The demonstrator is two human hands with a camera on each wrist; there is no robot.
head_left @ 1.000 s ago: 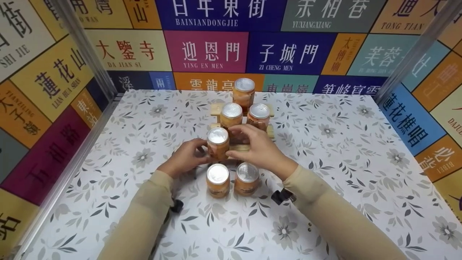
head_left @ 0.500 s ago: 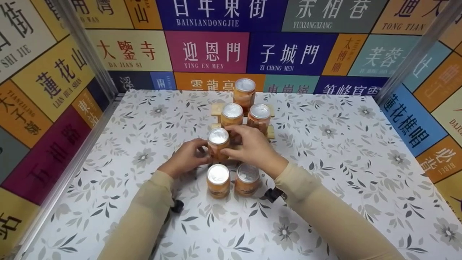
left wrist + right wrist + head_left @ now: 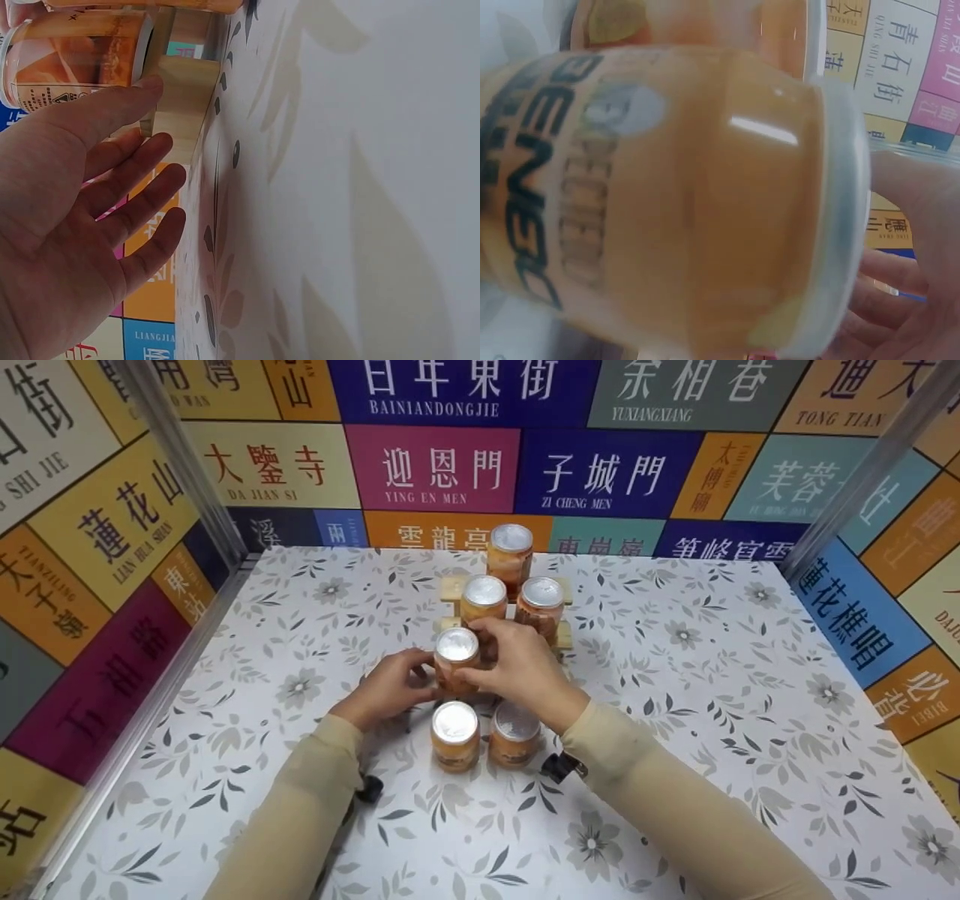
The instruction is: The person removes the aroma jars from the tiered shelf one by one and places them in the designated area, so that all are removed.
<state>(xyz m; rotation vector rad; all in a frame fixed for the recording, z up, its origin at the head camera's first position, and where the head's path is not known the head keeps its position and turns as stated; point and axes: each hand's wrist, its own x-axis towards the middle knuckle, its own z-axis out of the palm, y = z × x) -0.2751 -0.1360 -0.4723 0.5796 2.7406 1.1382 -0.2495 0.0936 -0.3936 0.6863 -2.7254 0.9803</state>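
An orange can (image 3: 456, 647) with a silver lid stands upright between my two hands, on a pale wooden stand (image 3: 184, 97). My right hand (image 3: 525, 664) grips it from the right, thumb at the front and fingers behind. On its left side is my left hand (image 3: 382, 686). The left wrist view has that thumb (image 3: 112, 112) straight along the can's base, with the other fingers spread loosely below. Two similar cans stand in front: a left one (image 3: 454, 735) and a right one (image 3: 514, 735). The right one looms large before the right wrist camera.
Behind the hands, two more cans stand side by side, a left one (image 3: 484, 592) and a right one (image 3: 540, 596). One further can (image 3: 510, 559) is at the back. Wooden stand parts show beside them. Printed panels (image 3: 435, 465) wall the white leaf-patterned table (image 3: 675, 780).
My right hand has moved left, bringing its thumb and fingers onto the can. The left hand stays at the can's left side. The cans keep their places.
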